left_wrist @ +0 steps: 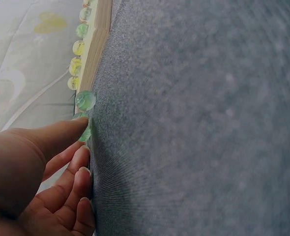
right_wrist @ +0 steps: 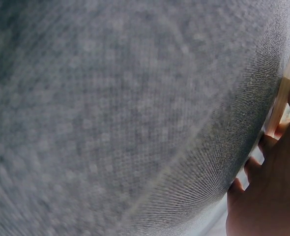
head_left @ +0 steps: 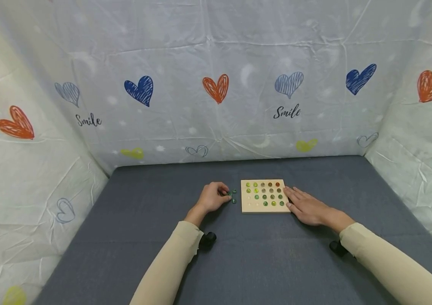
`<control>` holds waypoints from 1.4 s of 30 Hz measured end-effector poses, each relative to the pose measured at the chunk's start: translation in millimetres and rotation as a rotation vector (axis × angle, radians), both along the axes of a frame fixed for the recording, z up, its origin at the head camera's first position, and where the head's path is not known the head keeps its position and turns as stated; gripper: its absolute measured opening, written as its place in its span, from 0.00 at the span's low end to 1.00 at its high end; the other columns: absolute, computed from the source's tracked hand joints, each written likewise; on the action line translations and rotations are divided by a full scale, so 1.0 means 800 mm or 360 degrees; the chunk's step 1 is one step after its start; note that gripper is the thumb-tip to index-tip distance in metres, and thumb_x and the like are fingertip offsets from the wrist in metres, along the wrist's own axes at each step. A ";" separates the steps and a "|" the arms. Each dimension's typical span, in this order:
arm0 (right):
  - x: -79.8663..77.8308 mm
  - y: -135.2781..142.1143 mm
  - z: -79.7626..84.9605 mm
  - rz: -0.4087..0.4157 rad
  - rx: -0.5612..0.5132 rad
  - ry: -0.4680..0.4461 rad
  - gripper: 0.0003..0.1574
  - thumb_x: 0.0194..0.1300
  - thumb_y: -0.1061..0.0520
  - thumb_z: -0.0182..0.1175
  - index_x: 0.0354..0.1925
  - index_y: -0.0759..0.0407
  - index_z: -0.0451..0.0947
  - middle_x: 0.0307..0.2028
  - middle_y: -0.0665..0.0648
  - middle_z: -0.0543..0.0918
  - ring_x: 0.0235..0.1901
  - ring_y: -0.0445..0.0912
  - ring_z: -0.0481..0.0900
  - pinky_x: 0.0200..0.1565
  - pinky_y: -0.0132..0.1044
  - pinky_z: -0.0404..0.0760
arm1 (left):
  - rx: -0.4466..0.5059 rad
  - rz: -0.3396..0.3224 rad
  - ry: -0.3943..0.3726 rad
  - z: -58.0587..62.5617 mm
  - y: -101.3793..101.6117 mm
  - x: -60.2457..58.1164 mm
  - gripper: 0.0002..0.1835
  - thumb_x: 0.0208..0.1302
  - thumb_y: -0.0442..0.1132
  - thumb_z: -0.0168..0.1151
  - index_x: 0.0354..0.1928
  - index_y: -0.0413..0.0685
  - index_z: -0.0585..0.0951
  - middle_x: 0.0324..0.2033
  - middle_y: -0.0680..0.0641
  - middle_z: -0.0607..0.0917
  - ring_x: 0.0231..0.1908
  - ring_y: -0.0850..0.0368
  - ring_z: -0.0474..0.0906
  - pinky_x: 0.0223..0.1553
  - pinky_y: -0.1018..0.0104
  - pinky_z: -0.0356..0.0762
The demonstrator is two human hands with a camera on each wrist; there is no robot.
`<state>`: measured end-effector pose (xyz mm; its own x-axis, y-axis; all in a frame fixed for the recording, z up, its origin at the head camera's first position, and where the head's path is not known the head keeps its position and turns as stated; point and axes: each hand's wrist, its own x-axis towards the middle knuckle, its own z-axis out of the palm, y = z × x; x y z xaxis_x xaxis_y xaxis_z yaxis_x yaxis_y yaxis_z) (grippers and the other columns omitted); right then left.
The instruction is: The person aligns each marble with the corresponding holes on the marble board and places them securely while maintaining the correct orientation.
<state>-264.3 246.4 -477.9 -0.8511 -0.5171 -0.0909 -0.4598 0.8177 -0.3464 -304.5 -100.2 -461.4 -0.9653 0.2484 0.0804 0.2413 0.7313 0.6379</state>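
Observation:
A pale wooden board (head_left: pixel 265 209) lies flat on the table, with rows of yellow, green, amber and reddish glass marbles (head_left: pixel 264 197) seated in its hollows. Bare hollows show at its near left corner. Just left of the board, my left hand (head_left: pixel 213 197) pinches a green marble (left_wrist: pixel 85 133) between thumb and fingers, low at the table surface. Two loose green marbles lie between that hand and the board, a farther marble (head_left: pixel 234 191) and a nearer marble (head_left: pixel 234 201). With fingers extended, my right hand (head_left: pixel 309 208) rests against the board's right edge.
Dark grey cloth covers the table (head_left: pixel 269 262). A pale curtain (head_left: pixel 178 55) printed with hearts and "Smile" hangs behind it and at both sides. Black wrist devices sit at the left cuff (head_left: pixel 207 239) and the right cuff (head_left: pixel 338 248).

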 end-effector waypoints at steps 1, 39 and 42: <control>0.000 0.000 0.000 0.0000 -0.0001 0.0001 0.39 0.85 0.46 0.39 0.81 0.65 0.44 0.80 0.66 0.48 0.79 0.65 0.45 0.75 0.61 0.48 | -0.0003 0.0004 0.0006 0.000 0.001 0.000 0.10 0.64 0.36 0.72 0.45 0.41 0.87 0.35 0.46 0.85 0.34 0.55 0.78 0.40 0.59 0.77; 0.008 -0.001 0.009 0.0022 -0.0009 -0.0014 0.40 0.85 0.43 0.35 0.81 0.65 0.44 0.80 0.67 0.47 0.78 0.66 0.44 0.74 0.61 0.48 | -0.0011 0.0057 0.0009 -0.006 0.004 0.000 0.05 0.65 0.38 0.73 0.38 0.45 0.85 0.30 0.51 0.83 0.31 0.57 0.75 0.38 0.60 0.73; 0.007 0.000 0.009 0.0027 -0.0019 -0.0002 0.40 0.85 0.43 0.35 0.81 0.65 0.44 0.80 0.67 0.47 0.78 0.66 0.44 0.74 0.61 0.48 | 0.0002 0.0061 0.0002 -0.005 0.005 0.000 0.05 0.65 0.38 0.73 0.38 0.45 0.85 0.30 0.51 0.83 0.31 0.56 0.75 0.38 0.60 0.73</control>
<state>-258.6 246.1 -471.0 -0.8422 -0.5323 -0.0858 -0.4729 0.8057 -0.3566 -304.3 -96.1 -465.0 -0.9740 0.2114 0.0817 0.2140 0.7393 0.6384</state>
